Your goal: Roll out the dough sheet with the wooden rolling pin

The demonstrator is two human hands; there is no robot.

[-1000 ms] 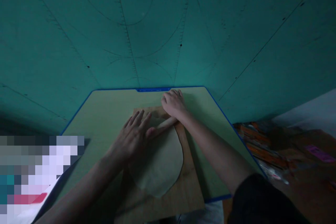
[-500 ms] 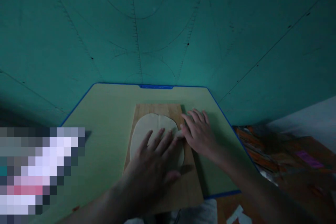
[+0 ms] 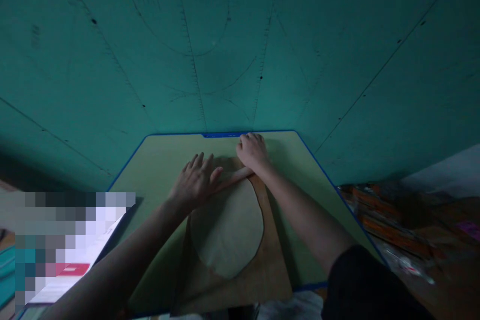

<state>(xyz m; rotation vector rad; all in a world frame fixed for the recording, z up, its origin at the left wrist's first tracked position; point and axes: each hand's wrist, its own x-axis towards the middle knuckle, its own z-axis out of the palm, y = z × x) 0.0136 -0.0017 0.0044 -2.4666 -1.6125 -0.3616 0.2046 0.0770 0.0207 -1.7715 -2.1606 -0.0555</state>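
Observation:
A flat, rounded sheet of pale dough [image 3: 228, 230] lies on a wooden board [image 3: 268, 265]. Across its far edge runs a slim rolling pin [image 3: 236, 176], tilted with its right end farther away. My left hand [image 3: 197, 177] rests over the pin's left end, fingers stretched forward and thumb apart. At the other end, my right hand [image 3: 253, 152] has its fingers curled down over the pin, near the board's far right corner. Both palms hide the pin's ends, and the dough's far left edge is covered by my left hand.
The board sits on a pale table [image 3: 300, 230] with a blue rim, pushed against a green marked wall [image 3: 225, 75]. A blurred-out bright object [image 3: 90, 255] stands on the left. Orange-brown packages [image 3: 378, 210] lie to the right, beyond the table edge.
Both hands have moved away from me, toward the board's far end, with the rolling pin. More of the dough shows on the near side. My right hand's fingers have curled in.

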